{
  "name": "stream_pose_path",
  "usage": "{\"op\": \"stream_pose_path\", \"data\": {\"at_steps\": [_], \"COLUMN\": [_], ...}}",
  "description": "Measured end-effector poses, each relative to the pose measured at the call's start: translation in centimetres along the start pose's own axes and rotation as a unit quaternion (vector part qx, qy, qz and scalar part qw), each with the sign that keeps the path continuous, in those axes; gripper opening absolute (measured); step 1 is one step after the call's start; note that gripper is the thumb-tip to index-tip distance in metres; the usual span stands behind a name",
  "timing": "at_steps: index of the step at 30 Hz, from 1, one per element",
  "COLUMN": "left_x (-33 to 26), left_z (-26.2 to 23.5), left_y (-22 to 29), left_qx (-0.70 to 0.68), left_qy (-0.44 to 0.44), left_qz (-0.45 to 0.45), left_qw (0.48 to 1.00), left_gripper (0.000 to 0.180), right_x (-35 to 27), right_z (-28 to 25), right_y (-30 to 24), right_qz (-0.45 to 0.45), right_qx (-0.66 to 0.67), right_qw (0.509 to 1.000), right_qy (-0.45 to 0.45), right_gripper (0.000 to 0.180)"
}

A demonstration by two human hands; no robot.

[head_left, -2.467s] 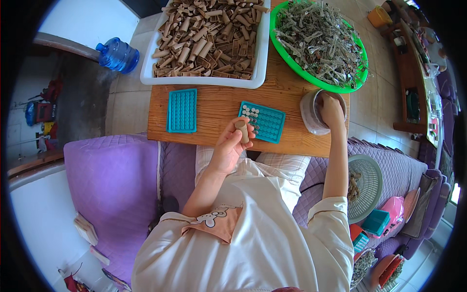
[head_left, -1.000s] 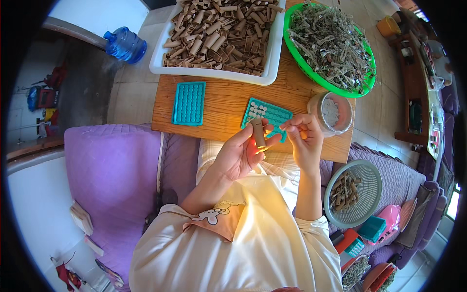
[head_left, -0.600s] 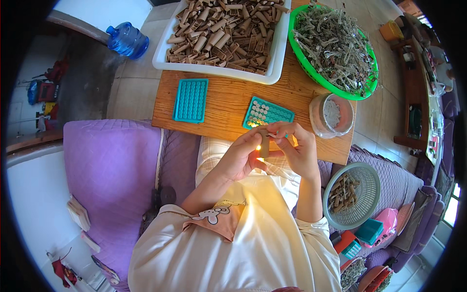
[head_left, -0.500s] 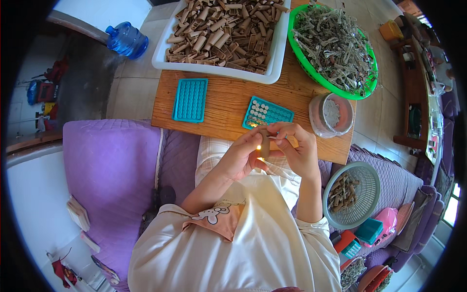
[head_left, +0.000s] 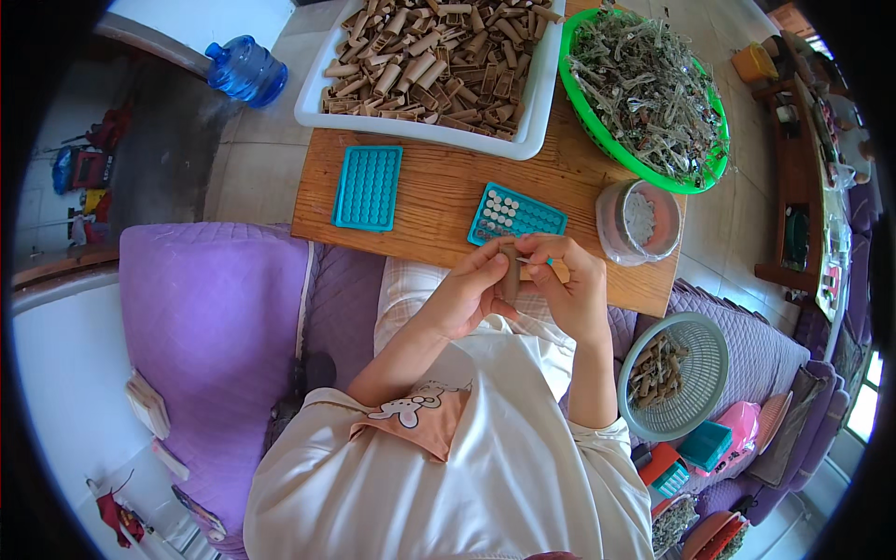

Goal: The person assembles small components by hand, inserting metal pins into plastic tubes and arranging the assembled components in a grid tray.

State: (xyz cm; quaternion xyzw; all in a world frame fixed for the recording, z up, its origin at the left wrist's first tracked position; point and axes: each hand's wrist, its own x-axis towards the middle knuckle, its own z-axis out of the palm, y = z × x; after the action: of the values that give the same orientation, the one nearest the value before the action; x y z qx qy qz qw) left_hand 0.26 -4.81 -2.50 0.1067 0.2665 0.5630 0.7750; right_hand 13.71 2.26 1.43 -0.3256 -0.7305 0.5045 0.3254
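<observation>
Head view: my left hand (head_left: 467, 294) pinches a tube (head_left: 511, 276) mid-length, probably light and crushable; right hand (head_left: 571, 289) pinches a stick (head_left: 541, 272).

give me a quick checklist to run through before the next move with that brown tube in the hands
1. Tube held: ok. The left hand grips the brown tube upright.
2. Tool ready: ok. The right hand holds a small wooden stick against the tube.
3. Tube filled: cannot tell, its end is too small to see.
4. Free slots: ok. The near teal tray has white rounds only at one corner.
5. Spare tray: ok. The second teal tray lies flat on the wooden board.
6. Supply: ok. The round tub sits open beside the right hand.
</observation>
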Motion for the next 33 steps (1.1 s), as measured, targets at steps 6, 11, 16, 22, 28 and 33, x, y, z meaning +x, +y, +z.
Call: {"op": "stream_pose_path", "data": {"at_steps": [6,11,16,22,28,33], "left_x": [-0.1,-0.2,-0.3,-0.4,0.1,0.7], "left_z": [0.1,-0.5,-0.6,0.4,-0.4,0.2], "left_y": [0.3,0.3,0.5,1.0,0.4,0.1], "left_qx": [-0.013,-0.061,-0.061,0.004,0.064,0.080], "left_qy": [-0.001,0.015,-0.012,0.023,0.028,0.066], "left_qz": [-0.015,-0.023,-0.020,-0.003,-0.007,-0.017], "left_qw": [1.000,0.998,0.998,1.000,0.998,0.994], "left_gripper": [0.036,0.037,0.036,0.036,0.035,0.037], "right_x": [0.0,0.2,0.2,0.5,0.8,0.6], "right_z": [0.0,0.2,0.4,0.8,1.0,0.6], "right_y": [-0.1,-0.3,-0.3,0.3,1.4,3.7], "right_qz": [0.019,-0.014,-0.005,-0.031,0.020,0.034], "right_qx": [0.028,-0.009,0.005,-0.001,0.037,0.060], "right_qw": [0.999,1.000,1.000,0.999,0.999,0.997], "right_qy": [-0.005,-0.025,-0.023,-0.008,-0.012,-0.039], "right_gripper": [0.010,0.012,0.013,0.013,0.010,0.009]}}
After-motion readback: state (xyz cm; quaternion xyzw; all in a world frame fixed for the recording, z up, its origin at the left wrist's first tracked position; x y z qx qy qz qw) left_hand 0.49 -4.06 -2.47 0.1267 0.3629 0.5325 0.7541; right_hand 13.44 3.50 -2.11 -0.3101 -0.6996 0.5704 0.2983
